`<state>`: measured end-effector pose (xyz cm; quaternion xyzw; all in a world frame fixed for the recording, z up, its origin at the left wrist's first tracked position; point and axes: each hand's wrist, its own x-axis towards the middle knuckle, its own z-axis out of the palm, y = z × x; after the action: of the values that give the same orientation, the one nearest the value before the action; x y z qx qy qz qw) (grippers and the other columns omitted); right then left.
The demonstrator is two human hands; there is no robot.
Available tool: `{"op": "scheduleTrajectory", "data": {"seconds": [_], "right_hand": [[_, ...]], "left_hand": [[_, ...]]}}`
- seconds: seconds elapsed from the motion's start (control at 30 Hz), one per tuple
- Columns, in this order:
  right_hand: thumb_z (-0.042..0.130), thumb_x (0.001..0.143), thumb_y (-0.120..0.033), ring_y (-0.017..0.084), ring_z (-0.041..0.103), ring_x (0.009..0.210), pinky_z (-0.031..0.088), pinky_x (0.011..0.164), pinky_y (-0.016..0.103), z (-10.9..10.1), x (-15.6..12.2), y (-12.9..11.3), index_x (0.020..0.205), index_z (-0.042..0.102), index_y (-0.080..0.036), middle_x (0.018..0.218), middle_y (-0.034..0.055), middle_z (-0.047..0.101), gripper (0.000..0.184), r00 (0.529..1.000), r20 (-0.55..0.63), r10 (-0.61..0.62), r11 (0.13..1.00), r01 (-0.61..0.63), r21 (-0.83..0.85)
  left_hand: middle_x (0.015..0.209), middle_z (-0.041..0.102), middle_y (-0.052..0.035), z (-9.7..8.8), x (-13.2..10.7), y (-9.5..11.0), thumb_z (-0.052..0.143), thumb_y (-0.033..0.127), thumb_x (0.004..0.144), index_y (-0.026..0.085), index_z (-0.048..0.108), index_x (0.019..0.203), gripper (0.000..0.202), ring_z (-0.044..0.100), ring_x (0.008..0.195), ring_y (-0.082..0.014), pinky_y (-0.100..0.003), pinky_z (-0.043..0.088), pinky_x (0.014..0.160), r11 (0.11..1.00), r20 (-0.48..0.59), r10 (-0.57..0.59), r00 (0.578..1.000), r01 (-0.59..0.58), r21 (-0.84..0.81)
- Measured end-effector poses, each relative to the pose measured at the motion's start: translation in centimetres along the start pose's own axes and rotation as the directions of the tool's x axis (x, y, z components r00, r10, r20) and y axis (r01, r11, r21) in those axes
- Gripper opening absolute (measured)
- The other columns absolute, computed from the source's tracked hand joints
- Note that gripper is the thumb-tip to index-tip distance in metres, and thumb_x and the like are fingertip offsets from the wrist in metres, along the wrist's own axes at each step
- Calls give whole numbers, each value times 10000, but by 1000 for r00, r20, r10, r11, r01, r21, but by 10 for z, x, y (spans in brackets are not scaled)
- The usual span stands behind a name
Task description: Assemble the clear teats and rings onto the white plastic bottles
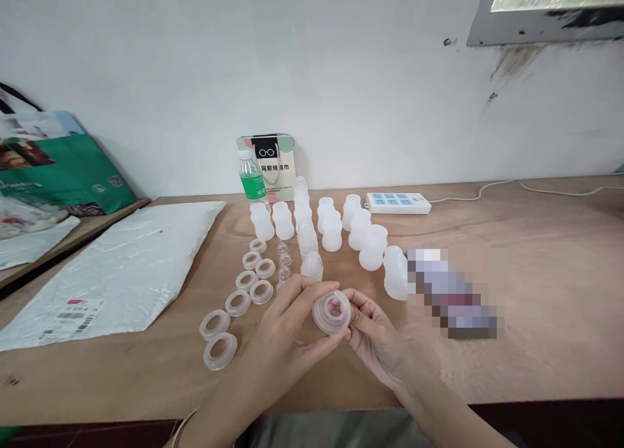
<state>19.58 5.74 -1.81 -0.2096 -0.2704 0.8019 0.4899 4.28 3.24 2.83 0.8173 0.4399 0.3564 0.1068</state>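
Note:
My left hand [297, 321] curls its fingers and thumb around a clear baby-bottle collar ring [318, 315], which is tilted so its opening faces me. Something translucent, perhaps a nipple, sits within the ring. My right hand [373, 331] grips the right side of the same ring. Left of my hands, several loose collar rings [238, 303] lie in rough rows. Beside them stands a short line of small clear nipples [285, 261], partly hidden by my left hand. Several frosted bottles [373, 248] stand beyond, and assembled bottles with clear domed caps [312, 266] form a line in the middle.
A white power strip [397, 203] sits near the wall with its cable running right. A pixelated object [453, 295] lies right of the bottles. At the back are a green-labelled water bottle [252, 184] and a paper bag [283, 175]. A white mailing bag [131, 272] covers the left.

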Motion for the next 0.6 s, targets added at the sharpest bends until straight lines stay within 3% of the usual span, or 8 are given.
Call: {"op": "scheduleTrajectory", "data": {"seconds": [0.17,0.3,0.37,0.43,0.47,0.5,0.57,0.6], "right_hand": [[821,605,-272,53,575,629,497,592,133,0,1,-1,784,694,-156,741,-9,660,248,999,-30,21,1000,-21,2],[830,581,-307,46,540,577,466,552,137,-1,4,5,683,657,-161,657,-32,625,249,999,-50,-8,998,4,-63],[811,597,-358,63,550,597,467,568,163,-2,3,5,692,637,-172,664,-31,617,272,998,-56,-24,988,15,-151],[743,673,-417,102,578,667,481,629,217,-6,-1,-1,794,627,-195,705,-18,615,278,991,-66,-112,929,82,-360],[691,724,-438,122,584,701,481,654,245,-10,-3,-7,858,614,-207,732,-8,612,278,979,-71,-194,848,130,-514],[633,774,-447,140,582,723,475,666,271,-15,-5,-16,921,593,-216,755,2,607,277,952,-68,-300,713,176,-679],[547,830,-454,164,556,714,449,630,300,-30,-7,-36,965,554,-219,823,32,591,271,849,-41,-527,311,147,-939],[517,840,-466,174,539,692,436,613,316,-38,-6,-46,964,537,-209,828,45,573,286,771,6,-636,96,87,-992]], "left_hand": [[965,524,-13,0,0,0,603,250,823,301,492,1175,372,538,858,-148,-258,460,733,1000,-6,-12,1000,12,-17],[956,534,-11,1,-1,-2,638,268,797,300,508,1153,381,541,855,-149,-265,462,737,996,-16,-30,999,28,-85],[969,542,-15,1,-1,-4,643,268,792,295,513,1141,372,541,874,-154,-273,463,751,992,-35,-50,998,45,-120],[1014,551,-29,-1,-1,-8,627,261,803,279,510,1136,353,540,921,-167,-292,463,783,986,-46,-68,997,60,-157],[1039,556,-38,-1,-1,-10,615,256,810,270,506,1138,346,539,946,-176,-306,461,804,983,-48,-75,996,65,-173],[1059,561,-46,-2,-1,-12,606,252,815,263,501,1142,344,537,965,-184,-320,458,823,980,-51,-79,996,68,-185],[1086,571,-52,-4,-2,-15,598,250,820,265,495,1159,355,531,989,-197,-346,446,854,978,-55,-96,994,84,-190],[1096,572,-49,-4,-2,-16,594,249,823,278,484,1185,379,527,992,-198,-351,440,862,977,-54,-108,993,96,-190]]}}
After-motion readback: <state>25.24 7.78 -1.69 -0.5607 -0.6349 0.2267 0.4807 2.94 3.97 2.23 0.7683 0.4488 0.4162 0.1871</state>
